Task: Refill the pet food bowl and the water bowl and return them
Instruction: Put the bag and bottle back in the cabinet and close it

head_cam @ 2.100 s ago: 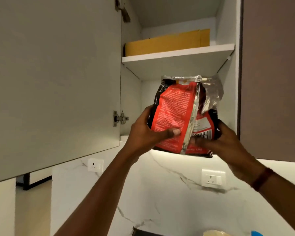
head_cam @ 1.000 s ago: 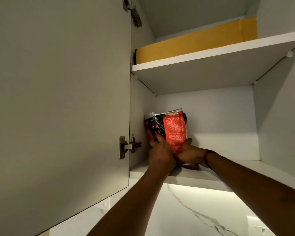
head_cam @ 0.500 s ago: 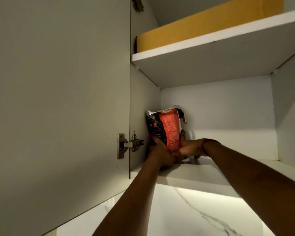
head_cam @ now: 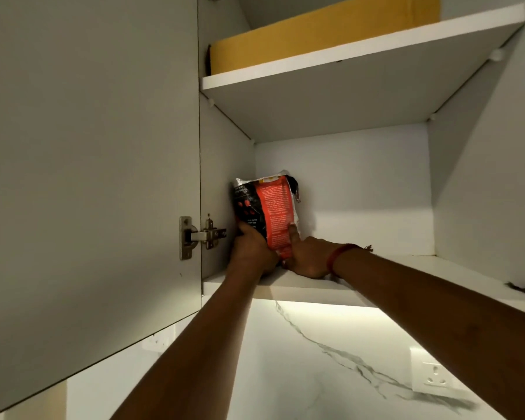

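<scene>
A red and black pet food bag with a crumpled foil top stands upright on the lower shelf of an open wall cabinet, close to the left inner wall. My left hand grips the bag's lower left side. My right hand holds its lower right side, thumb up against the front; a red thread circles that wrist. The bag's base is hidden behind my hands. No bowl is in view.
The open cabinet door fills the left, its hinge just left of my hands. A yellow box lies on the upper shelf. Below are a marble backsplash and a wall socket.
Both hands carried the bag from in front of the cabinet up and into it, setting it on the lower shelf by the left wall. In the last half second it barely moved.
</scene>
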